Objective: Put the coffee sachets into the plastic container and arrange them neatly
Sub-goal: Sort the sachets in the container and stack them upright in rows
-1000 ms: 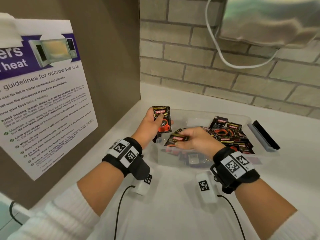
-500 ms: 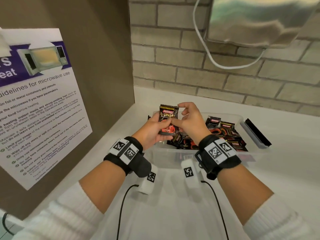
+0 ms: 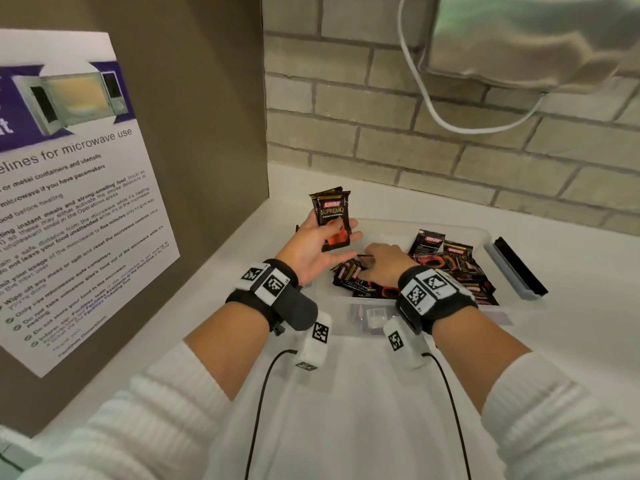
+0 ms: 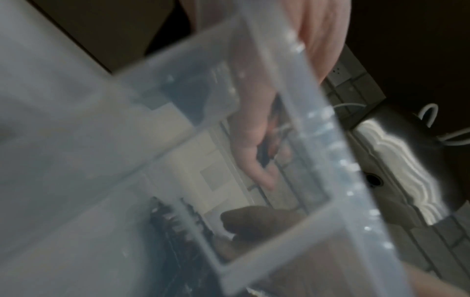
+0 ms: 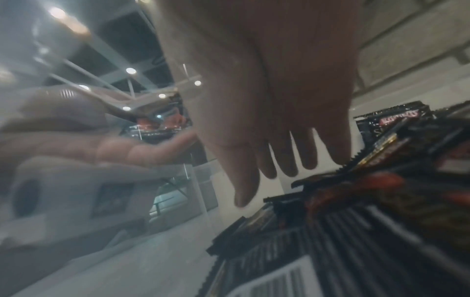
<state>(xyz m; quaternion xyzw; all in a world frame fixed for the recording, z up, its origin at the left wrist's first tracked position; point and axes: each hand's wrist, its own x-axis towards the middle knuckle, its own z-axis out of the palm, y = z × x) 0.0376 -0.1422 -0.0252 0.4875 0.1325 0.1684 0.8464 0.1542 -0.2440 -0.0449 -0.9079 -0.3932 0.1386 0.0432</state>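
The clear plastic container (image 3: 334, 308) stands on the white counter with a loose pile of black-and-red coffee sachets (image 3: 446, 261) in its right half. My left hand (image 3: 341, 233) holds a small stack of sachets (image 3: 331, 211) upright above the container's left end, thumb in front and fingers behind. My right hand (image 3: 377, 259) reaches down into the middle of the container. In the right wrist view its fingers (image 5: 274, 170) are straight and hover just over the sachets (image 5: 381, 201), gripping nothing. The left wrist view is blurred, mostly showing the container rim (image 4: 330, 140).
A brown panel with a microwave-guidelines poster (image 3: 69, 202) stands close on the left. The brick wall (image 3: 415, 150) runs behind, with a white cable (image 3: 433, 109) and a metal appliance (image 3: 536, 39). A dark-edged lid (image 3: 519, 271) lies right of the container. White counter (image 3: 346, 393) lies in front.
My right hand added a sachet to the stack in my left hand, then let go and dropped into the container. My left hand keeps the stack raised.
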